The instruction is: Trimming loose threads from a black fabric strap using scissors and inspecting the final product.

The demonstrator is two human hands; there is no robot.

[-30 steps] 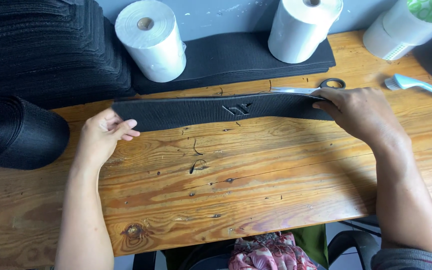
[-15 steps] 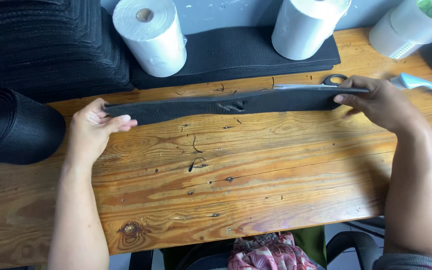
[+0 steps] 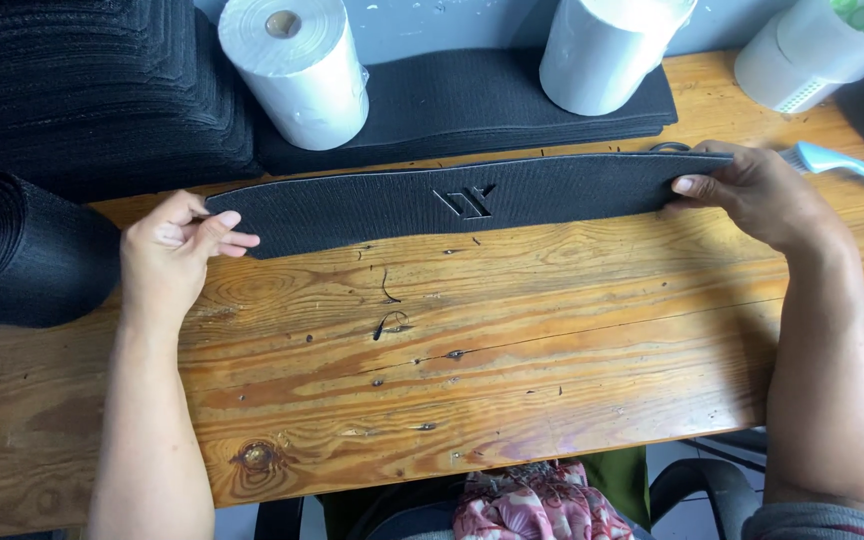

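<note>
A long black textured strip (image 3: 452, 203) with a small raised emblem at its middle stretches across the far half of the wooden table (image 3: 512, 350). My left hand (image 3: 174, 255) pinches its left end between thumb and fingers. Over at the strip's right end, my right hand (image 3: 752, 192) grips it with the thumb on top. The strip is lifted a little and tilted toward me. Scissors are mostly hidden behind the strip near my right hand; only a loop of handle (image 3: 670, 147) shows.
Two white paper rolls (image 3: 297, 65) (image 3: 607, 50) stand at the back on a stack of black strips (image 3: 472, 110). A taller black stack (image 3: 92, 90) and a black webbing roll (image 3: 22, 250) sit left. A light-blue brush handle (image 3: 847, 168) and white tape rolls (image 3: 822, 45) lie right.
Both hands raised the strip off the table and tilted its face toward me. My right hand shifted right to the strip's end, and the scissors became covered by it.
</note>
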